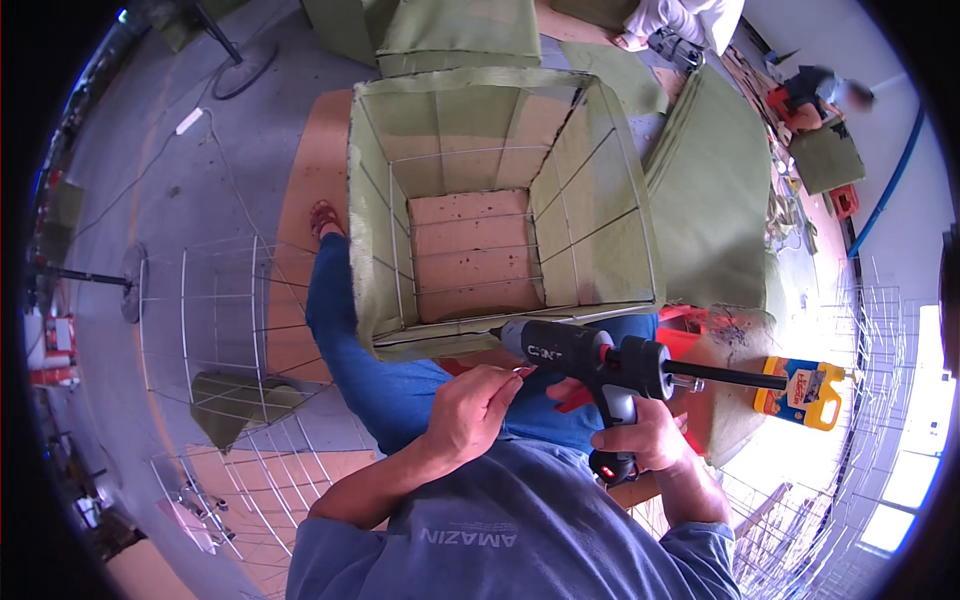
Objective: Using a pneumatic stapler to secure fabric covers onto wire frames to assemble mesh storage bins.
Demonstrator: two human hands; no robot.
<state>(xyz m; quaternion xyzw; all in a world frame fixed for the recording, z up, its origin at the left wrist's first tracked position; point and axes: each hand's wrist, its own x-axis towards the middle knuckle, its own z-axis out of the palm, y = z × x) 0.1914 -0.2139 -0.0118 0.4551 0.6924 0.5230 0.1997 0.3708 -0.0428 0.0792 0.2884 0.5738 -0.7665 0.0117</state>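
Observation:
My right hand [645, 435] grips the handle of a black and grey glue gun [560, 345]. A black glue stick [735, 376] juts out of its back end to the right. The gun's nozzle points left, at the near rim of an open box-shaped wire frame covered in green fabric [590, 215]. This frame rests in front of my lap, and I look down into it through its open top. Just below the near rim, my left hand [470, 412] is closed in a pinch; what is between its fingertips is too small to make out.
Bare wire frames [255, 320] stand to the left, more at right. A green fabric pile [715, 190] lies right of the box. A yellow jug [800, 393] stands by my right elbow. Two people work farther off, one seated by a green box [828, 158].

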